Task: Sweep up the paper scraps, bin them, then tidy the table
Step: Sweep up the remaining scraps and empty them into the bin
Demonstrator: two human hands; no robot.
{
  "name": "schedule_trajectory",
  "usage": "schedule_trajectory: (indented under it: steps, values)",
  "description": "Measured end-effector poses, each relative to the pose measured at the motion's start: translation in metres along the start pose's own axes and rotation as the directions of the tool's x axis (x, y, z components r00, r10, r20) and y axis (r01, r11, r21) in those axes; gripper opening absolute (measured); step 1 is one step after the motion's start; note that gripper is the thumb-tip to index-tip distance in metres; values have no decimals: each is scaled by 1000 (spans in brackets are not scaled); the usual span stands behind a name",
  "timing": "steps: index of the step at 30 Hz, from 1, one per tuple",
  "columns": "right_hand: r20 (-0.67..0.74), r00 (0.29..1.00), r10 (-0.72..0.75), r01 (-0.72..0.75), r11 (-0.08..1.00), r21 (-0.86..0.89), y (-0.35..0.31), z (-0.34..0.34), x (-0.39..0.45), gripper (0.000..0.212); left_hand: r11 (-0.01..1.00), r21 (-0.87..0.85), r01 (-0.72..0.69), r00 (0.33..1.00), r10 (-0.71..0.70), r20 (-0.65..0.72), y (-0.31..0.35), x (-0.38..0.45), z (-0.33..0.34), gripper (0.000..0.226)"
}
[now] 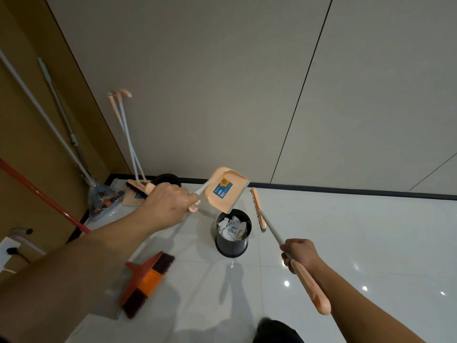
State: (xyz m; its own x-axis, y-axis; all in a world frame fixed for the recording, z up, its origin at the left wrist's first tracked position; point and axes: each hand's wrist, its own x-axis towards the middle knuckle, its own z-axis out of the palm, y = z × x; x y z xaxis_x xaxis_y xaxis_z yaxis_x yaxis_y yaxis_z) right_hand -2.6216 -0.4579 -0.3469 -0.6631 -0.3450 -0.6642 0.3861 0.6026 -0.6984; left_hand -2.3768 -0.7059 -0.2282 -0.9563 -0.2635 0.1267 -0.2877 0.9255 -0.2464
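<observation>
Paper scraps (232, 228): crumpled white pieces, lying inside the small black bin (232, 246) that stands on the pale tiled floor (346, 243), a little out from the dark skirting at the foot of the wall. None visible loose on the tiles around the bin.

Left hand (168, 206): fingers curled round the pale handle of the peach dustpan (223, 189). Pan held tilted, its open lip pointing down directly over the bin's mouth, not touching the rim. Tipping step looks done or nearly so; cannot see whether anything remains in the pan.

Right hand (300, 253): wrapped round the shaft of the peach broom (258, 209), just above its thick grip. Brush head is lifted off the floor, just beside the bin on its right.

Handling, as a judgement: the scraps are very light and soft, springy when crumpled, apt to drift or bounce off the rim if dumped fast. Best moved by the pan, not fingers. Pan and broom are stiff light plastic; holding near the handle's middle gives control.

Along the floor's left edge: an orange-and-dark broom head (148, 280) with a red pole, a second peach broom set (138, 186) leaning in the corner, a plastic bag (103, 199), other poles.
</observation>
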Motion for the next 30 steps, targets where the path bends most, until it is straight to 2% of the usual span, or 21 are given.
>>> schedule_trajectory:
  steps: [5,7,10,13,15,16,17,18,19,22,24,30]
  values:
    - [-23,999,28,-28,1000,4,-28,7,45,12,986,-71,154,988,-154,-3,-25,46,33,14]
    - [-36,998,49,-50,999,-5,-40,11,74,13,968,-66,244,970,-244,-7,-47,73,49,20]
    - [-25,997,73,-73,997,-5,-60,19,125,12,941,-28,339,941,-338,18,-82,118,66,17]
    - [-23,991,129,-129,992,1,-81,26,172,12,875,113,471,875,-480,65,-124,171,69,28]
    - [-1,982,191,-191,981,18,-98,30,193,13,830,124,543,822,-556,124,-156,207,63,33]
    - [11,976,217,-218,976,23,-108,31,203,16,836,138,531,813,-548,198,-167,224,59,31]
    - [18,971,240,-241,970,23,-118,31,214,18,837,74,543,799,-541,262,-176,237,57,26]
    - [21,966,259,-260,966,18,-129,32,225,20,856,80,511,809,-510,291,-185,252,58,19]
    - [23,962,274,-274,962,7,-139,33,235,20,847,53,529,806,-521,280,-193,266,59,15]
    - [26,952,304,-303,952,-38,-160,38,259,18,811,-70,581,804,-560,199,-210,303,67,25]
    - [41,946,322,-320,946,-52,-169,44,270,19,837,-63,544,828,-523,203,-220,317,82,23]
    - [0,933,360,-360,932,39,-178,77,303,10,850,-119,514,826,-453,334,-256,340,153,21]
